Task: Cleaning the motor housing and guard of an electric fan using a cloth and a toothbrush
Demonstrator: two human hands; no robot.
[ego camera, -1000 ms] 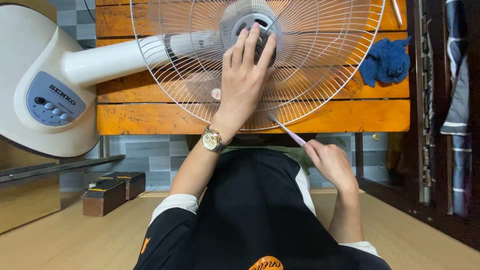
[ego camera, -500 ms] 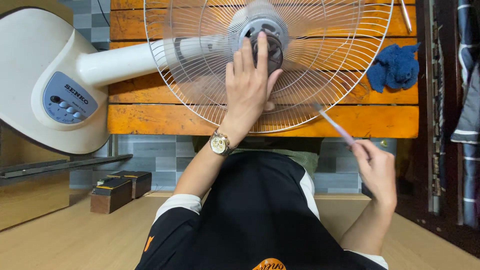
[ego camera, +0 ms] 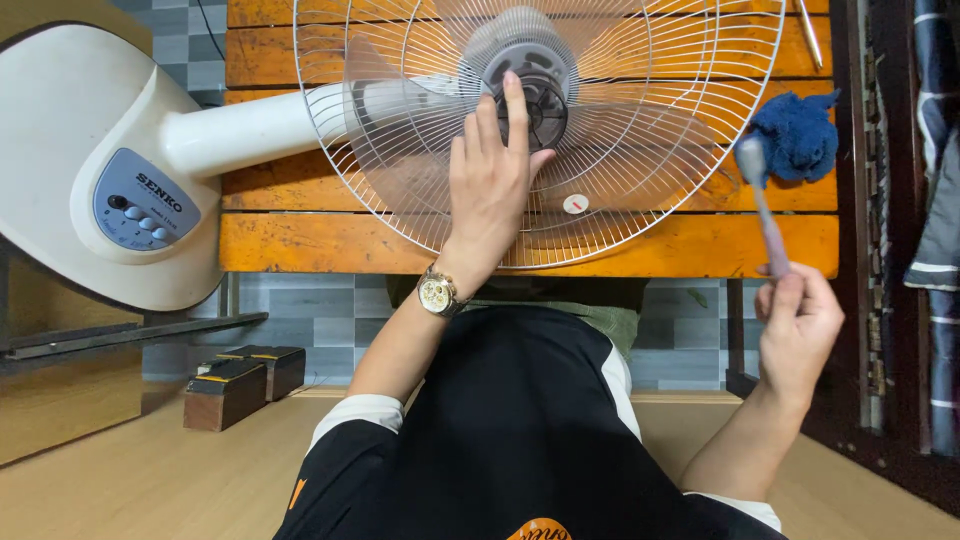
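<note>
The left hand (ego camera: 490,185) lay flat and open on the round white wire grille of the electric fan (ego camera: 640,110), fingers spread and pointing up toward the grey hub (ego camera: 540,60) at the grille's centre, holding nothing. A gold-coloured wristwatch (ego camera: 437,294) sat on that wrist. The right hand (ego camera: 797,325) was raised off to the right, well apart from the grille, its fingers closed around the lower end of a slim pale-lilac toothbrush (ego camera: 764,210) — the brush stood nearly upright, its head uppermost and just beside a crumpled blue cloth (ego camera: 797,135).

The fan lay on its side across an orange-painted wooden slatted worktop (ego camera: 640,245), with translucent blades showing behind the wires. Its white neck (ego camera: 240,125) ran left to a broad white base (ego camera: 70,130) with a blue button panel (ego camera: 140,205), which overhung the worktop's left end. The blue cloth rested on the worktop's right edge, touching the grille's rim.

Below, two small dark wooden blocks (ego camera: 245,385) sat on the pale wooden floor (ego camera: 150,480) to the left of the person's black shirt.
</note>
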